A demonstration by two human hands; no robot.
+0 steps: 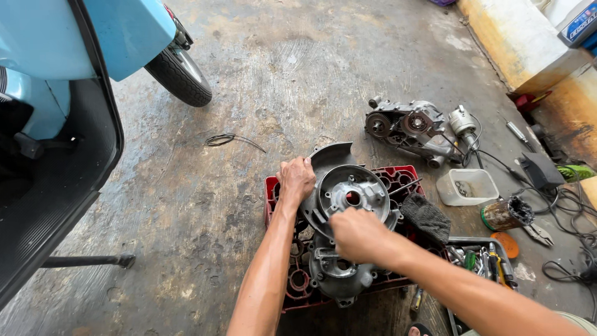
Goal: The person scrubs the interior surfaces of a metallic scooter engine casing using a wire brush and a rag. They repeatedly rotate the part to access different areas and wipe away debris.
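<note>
A grey metal engine case [351,193] with a round opening lies on a red plastic crate [404,176] on the concrete floor. My left hand [296,178] grips the case's upper left rim. My right hand [357,234] is closed over the case's lower middle; what its fingers hold is hidden. A dark rag [426,218] lies on the crate just right of the case.
A light blue scooter [74,74] stands at the left, its front tyre [180,76] near the top. Another engine half [410,127] lies beyond the crate. At the right are a white plastic tub [467,186], a tool tray [488,261], pliers [538,233] and cables [569,205]. A wire loop [227,139] lies on the floor.
</note>
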